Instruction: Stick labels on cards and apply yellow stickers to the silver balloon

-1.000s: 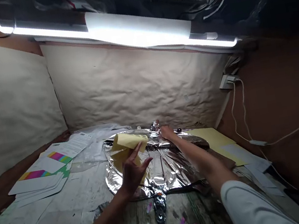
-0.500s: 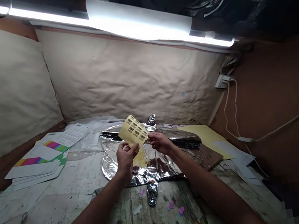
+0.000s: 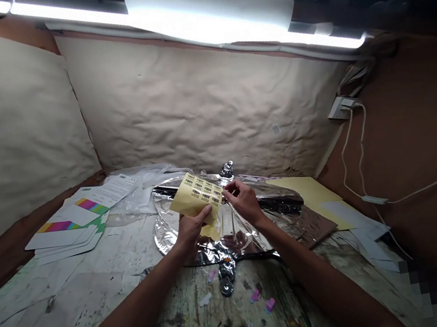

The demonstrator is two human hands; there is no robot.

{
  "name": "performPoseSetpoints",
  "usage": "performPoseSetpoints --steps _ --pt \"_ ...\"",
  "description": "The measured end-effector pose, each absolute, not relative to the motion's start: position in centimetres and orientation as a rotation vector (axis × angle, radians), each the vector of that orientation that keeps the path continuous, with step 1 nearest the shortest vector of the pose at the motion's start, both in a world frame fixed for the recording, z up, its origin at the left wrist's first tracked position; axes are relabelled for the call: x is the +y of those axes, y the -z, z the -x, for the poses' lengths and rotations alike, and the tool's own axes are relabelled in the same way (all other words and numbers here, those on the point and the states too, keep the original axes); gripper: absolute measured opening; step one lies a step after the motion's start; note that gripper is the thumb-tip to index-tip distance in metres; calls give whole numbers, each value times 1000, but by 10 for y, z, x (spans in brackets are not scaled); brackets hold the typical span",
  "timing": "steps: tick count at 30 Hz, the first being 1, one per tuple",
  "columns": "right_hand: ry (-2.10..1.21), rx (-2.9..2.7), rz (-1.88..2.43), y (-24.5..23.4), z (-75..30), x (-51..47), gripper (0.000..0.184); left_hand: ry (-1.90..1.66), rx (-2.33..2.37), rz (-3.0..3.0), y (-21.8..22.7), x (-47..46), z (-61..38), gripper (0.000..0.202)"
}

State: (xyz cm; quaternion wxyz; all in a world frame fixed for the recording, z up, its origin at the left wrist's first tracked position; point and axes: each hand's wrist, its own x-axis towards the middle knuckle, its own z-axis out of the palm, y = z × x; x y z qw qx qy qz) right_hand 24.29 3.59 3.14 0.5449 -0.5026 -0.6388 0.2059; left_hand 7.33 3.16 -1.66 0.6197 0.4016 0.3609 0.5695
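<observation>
We note the left hand (image 3: 190,232) curled under the barcode sheet (image 3: 196,198), bracing it, while the right hand (image 3: 244,201) pinches its edge, above the foil (image 3: 275,204).

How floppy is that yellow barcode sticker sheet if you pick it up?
Probably quite floppy: the yellow sticker sheet bends over the left hand. It's probably light too, since the right hand pinches its edge with just the fingertips.
</observation>
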Motion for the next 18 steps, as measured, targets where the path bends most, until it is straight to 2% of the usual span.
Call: performPoseSetpoints --steps 2,5,13,18 --pt "-392 -1698 1166 -37 -235 27 11 -1366 909 -995 16 31 -73 48" --pt "-470 -1845 1160 -42 -225 17 11 -1467 915 -1110 14 30 -73 45" --pt "-487 -1806 1202 -46 -226 11 11 -1520 905 -1316 15 31 -74 39" --pt "-653 -1777 1188 -48 -232 16 15 -1515 926 -1379 13 28 -73 37"
